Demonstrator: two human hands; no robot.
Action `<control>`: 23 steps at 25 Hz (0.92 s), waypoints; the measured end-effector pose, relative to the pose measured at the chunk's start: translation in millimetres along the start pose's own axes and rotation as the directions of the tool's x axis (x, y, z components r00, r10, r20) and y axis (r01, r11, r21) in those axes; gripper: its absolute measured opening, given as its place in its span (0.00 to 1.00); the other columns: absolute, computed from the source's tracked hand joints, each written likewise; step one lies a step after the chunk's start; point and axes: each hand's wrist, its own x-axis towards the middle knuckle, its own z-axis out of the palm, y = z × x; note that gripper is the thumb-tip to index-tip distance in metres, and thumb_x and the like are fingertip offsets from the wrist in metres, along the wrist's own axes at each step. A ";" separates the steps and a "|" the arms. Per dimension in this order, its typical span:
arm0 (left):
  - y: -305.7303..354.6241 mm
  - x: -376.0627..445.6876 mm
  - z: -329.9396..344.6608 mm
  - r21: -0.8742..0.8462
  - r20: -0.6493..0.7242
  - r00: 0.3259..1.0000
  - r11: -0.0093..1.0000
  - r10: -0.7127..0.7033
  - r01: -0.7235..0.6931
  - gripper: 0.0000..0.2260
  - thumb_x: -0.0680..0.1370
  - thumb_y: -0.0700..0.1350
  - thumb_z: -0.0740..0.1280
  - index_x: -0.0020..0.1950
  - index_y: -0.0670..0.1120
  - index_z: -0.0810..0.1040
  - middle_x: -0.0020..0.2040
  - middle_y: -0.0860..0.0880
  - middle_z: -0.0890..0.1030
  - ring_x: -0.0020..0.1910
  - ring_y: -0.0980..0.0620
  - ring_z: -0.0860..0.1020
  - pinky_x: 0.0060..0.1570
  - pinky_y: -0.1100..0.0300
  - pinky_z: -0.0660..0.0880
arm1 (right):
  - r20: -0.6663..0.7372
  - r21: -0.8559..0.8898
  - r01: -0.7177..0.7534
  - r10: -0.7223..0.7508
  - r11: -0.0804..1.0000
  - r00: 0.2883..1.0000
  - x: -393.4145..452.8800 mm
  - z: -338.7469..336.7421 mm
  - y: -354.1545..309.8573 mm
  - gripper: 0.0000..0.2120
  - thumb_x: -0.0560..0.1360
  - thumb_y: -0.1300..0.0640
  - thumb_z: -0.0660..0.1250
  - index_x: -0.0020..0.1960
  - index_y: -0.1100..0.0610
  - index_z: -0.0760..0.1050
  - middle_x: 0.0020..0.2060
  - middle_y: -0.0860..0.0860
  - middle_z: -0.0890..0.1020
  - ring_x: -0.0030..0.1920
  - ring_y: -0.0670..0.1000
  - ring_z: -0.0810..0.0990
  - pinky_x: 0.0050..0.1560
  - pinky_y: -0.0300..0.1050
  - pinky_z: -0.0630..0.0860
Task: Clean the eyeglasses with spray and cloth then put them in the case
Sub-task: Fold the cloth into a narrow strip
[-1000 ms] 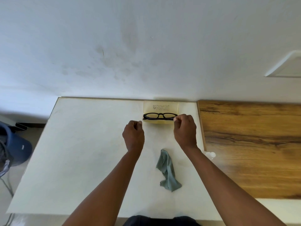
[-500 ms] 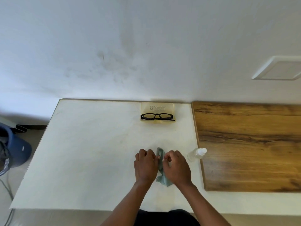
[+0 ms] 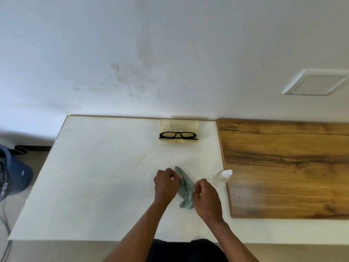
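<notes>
A: Two hands are at work near the front of the white table [image 3: 94,186]. Report the grasp of each.

B: Left hand [image 3: 166,185]: fingers curled, pinching the left edge of the cloth [image 3: 186,188]. Right hand [image 3: 206,198]: fingers curled, pinching the right side of the same cloth. The cloth is grey-green, crumpled, and lies on the table between both hands, its far tip pointing toward 11 o'clock.

A: Location of the eyeglasses?

B: The eyeglasses [image 3: 177,135] have a black frame. They sit in the open case [image 3: 178,127], at 12 o'clock from the hands and well apart from them, close to the wall [image 3: 170,53]. The case is pale yellow and translucent; its lid stands up behind the frame and carries print too small to read. Whether the temples are folded, I cannot tell.

A: Location of the spray?

B: The spray bottle [image 3: 221,177] is clear with a white cap. It lies tilted at 2 o'clock from the right hand, near it but not touching, at the seam where the white table meets the wooden surface [image 3: 292,167].

A: Other items in view?

B: At 9 o'clock, beyond the table edge, a blue bag [image 3: 15,176] rests on the floor. At 2 o'clock, high on the wall, a white square panel [image 3: 317,83].
</notes>
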 end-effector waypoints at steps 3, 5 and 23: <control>6.1 3.1 -20.9 -0.447 0.106 0.986 0.880 -0.128 0.162 0.08 0.74 0.43 0.68 0.37 0.43 0.73 0.35 0.46 0.75 0.35 0.50 0.72 0.38 0.58 0.69 | -0.020 0.062 -0.010 0.012 0.998 1.000 7.4 -3.5 -6.6 0.04 0.75 0.64 0.61 0.47 0.58 0.73 0.46 0.53 0.78 0.48 0.53 0.77 0.44 0.44 0.75; 10.0 4.0 -31.7 -0.581 0.197 0.969 0.779 -0.147 0.236 0.09 0.75 0.41 0.67 0.36 0.42 0.71 0.33 0.45 0.75 0.33 0.50 0.72 0.37 0.58 0.72 | -0.050 0.094 0.018 -0.013 0.995 0.999 11.4 -4.9 -13.2 0.07 0.73 0.64 0.63 0.51 0.58 0.74 0.53 0.53 0.75 0.53 0.53 0.75 0.48 0.43 0.75; 20.2 -6.6 -56.5 -0.247 0.378 0.922 0.969 0.089 0.007 0.13 0.71 0.37 0.65 0.50 0.53 0.77 0.38 0.50 0.76 0.37 0.55 0.74 0.36 0.64 0.68 | 0.203 0.168 0.207 -0.239 0.964 0.950 50.8 -46.1 -61.7 0.09 0.74 0.65 0.64 0.50 0.58 0.81 0.45 0.51 0.84 0.45 0.46 0.80 0.38 0.19 0.67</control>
